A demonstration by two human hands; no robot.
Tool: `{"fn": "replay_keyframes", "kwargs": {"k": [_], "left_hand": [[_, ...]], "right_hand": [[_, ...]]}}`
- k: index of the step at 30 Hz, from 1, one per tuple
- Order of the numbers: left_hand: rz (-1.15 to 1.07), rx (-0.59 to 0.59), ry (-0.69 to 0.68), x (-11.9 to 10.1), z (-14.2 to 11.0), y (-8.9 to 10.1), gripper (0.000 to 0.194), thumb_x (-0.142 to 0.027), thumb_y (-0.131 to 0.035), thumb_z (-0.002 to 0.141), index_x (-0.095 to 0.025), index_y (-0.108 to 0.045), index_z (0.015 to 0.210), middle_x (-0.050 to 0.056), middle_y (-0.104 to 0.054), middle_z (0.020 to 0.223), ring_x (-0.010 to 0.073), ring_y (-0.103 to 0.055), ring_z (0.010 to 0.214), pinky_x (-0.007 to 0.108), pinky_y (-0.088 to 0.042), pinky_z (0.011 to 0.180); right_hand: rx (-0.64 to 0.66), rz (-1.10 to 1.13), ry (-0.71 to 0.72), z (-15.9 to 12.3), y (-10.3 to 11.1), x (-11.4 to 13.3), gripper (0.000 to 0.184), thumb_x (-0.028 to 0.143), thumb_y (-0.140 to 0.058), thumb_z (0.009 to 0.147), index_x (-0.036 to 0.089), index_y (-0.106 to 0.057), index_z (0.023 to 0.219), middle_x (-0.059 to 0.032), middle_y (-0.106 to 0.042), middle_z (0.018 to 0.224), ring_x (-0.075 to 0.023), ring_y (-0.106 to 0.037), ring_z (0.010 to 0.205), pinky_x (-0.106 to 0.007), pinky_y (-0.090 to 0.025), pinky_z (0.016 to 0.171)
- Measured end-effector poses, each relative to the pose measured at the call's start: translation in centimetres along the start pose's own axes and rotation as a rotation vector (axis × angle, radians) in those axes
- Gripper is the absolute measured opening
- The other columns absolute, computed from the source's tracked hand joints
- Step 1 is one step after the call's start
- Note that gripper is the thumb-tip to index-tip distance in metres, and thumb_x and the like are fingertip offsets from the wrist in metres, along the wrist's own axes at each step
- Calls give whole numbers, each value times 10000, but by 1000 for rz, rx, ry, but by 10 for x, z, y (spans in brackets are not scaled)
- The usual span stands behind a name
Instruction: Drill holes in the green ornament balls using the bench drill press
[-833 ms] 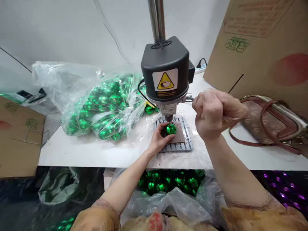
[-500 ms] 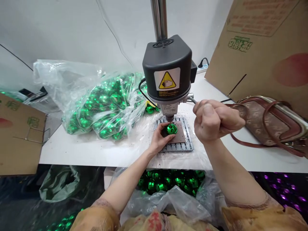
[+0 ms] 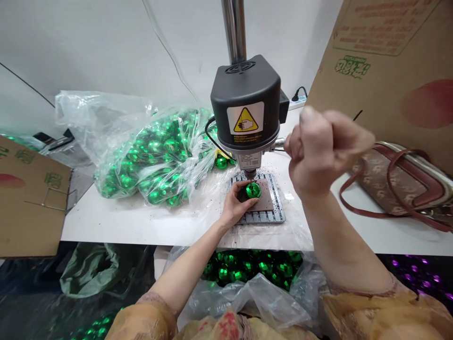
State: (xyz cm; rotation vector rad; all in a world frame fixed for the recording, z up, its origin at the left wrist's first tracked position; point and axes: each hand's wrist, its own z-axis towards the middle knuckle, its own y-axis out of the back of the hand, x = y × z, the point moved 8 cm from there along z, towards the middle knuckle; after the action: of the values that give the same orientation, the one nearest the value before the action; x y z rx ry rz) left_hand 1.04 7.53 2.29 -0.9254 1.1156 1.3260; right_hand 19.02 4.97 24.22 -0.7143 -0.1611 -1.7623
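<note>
1. As I watch through the head view, the left hand grasps a shiny green ball, thumb on the near side and fingers on the far side.
2. I have that ball directly below the chuck of the drill press, over a brown board on the slotted base; whether a bit touches it, I cannot tell.
3. Over on the right, I see the right hand clenched on the lever, most of which the fist hides.
4. Compared with half a second ago, I find that fist raised and looming larger; the lever slanted down into it then, and now only a short piece shows, nearly level. The left hand and the ball have kept their place under the chuck.
5. Around them on the white table, I note a clear plastic bag of green balls to the left and a brown handbag to the right, near a cardboard box.
6. Below the table's front edge, I see more green balls in clear plastic.
</note>
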Motion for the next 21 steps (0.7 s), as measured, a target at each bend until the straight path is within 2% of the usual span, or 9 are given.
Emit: {"fn": "replay_keyframes", "kwargs": {"k": [3, 5, 7, 9, 11, 14, 16, 18, 21], "left_hand": [[102, -71, -11, -14, -10, 8, 535, -368, -848, 735, -197, -592, 1173, 104, -672, 1184, 261, -651, 1114, 421, -529, 965], [265, -59, -24, -33, -25, 14, 481, -387, -840, 738, -201, -606, 1115, 94, -671, 1138, 263, -644, 1087, 415, -521, 939], [451, 136, -49, -55, -42, 10, 472, -438, -854, 712, -208, -625, 1055, 78, -674, 1079, 264, -636, 1037, 407, -512, 906], [576, 427, -99, -71, -57, 1, 515, -510, -862, 683, -218, -644, 1046, 70, -680, 1061, 269, -624, 1021, 396, -507, 886], [654, 530, -132, -80, -54, 6, 434, -517, -791, 776, -220, -649, 1059, 69, -687, 1065, 260, -623, 1027, 383, -505, 888], [862, 241, -102, -72, -1, 39, 166, -290, -527, 994, -198, -639, 1075, 91, -684, 1076, 242, -631, 1028, 383, -497, 920], [1080, 39, -47, -56, 43, 57, 230, -140, -464, 976, -182, -638, 1121, 131, -660, 1141, 281, -606, 1110, 419, -480, 969], [1180, -18, 45, -33, 81, 64, 330, -36, -497, 897, -167, -632, 1170, 170, -615, 1249, 320, -579, 1180, 450, -471, 994], [1178, 9, 97, -9, 116, 63, 404, 32, -595, 769, -137, -651, 1131, 203, -587, 1287, 372, -550, 1228, 481, -464, 1007]], "right_hand": [[-80, 156, -136, 27, -9, -3, 449, 166, -602, 854, 207, -318, 509, 68, -281, 448, -38, -291, 387, -245, -224, 385], [-34, 217, -198, 37, -18, -7, 425, 147, -607, 831, 204, -358, 491, 70, -306, 428, -41, -282, 366, -250, -192, 365], [-22, 240, -204, 40, -20, -8, 419, 139, -615, 820, 197, -378, 479, 68, -323, 417, -45, -282, 359, -256, -177, 363], [-23, 222, -171, 40, -19, -6, 430, 134, -608, 835, 187, -369, 481, 72, -316, 413, -31, -272, 362, -239, -178, 373], [-28, 204, -138, 38, -18, -4, 443, 135, -587, 858, 179, -344, 491, 77, -302, 415, -12, -265, 371, -214, -178, 386], [-47, 203, -114, 36, -17, -3, 438, 130, -571, 864, 178, -324, 505, 79, -301, 426, -2, -277, 378, -201, -172, 388], [-55, 214, -111, 36, -17, -2, 433, 127, -574, 858, 179, -325, 508, 82, -301, 425, -4, -279, 374, -204, -166, 381], [-54, 222, -111, 36, -18, -3, 437, 132, -576, 861, 179, -324, 507, 85, -302, 419, -5, -269, 370, -207, -165, 378], [-47, 227, -125, 37, -18, -6, 445, 155, -592, 867, 181, -333, 506, 83, -312, 418, -13, -269, 373, -222, -171, 377]]}}
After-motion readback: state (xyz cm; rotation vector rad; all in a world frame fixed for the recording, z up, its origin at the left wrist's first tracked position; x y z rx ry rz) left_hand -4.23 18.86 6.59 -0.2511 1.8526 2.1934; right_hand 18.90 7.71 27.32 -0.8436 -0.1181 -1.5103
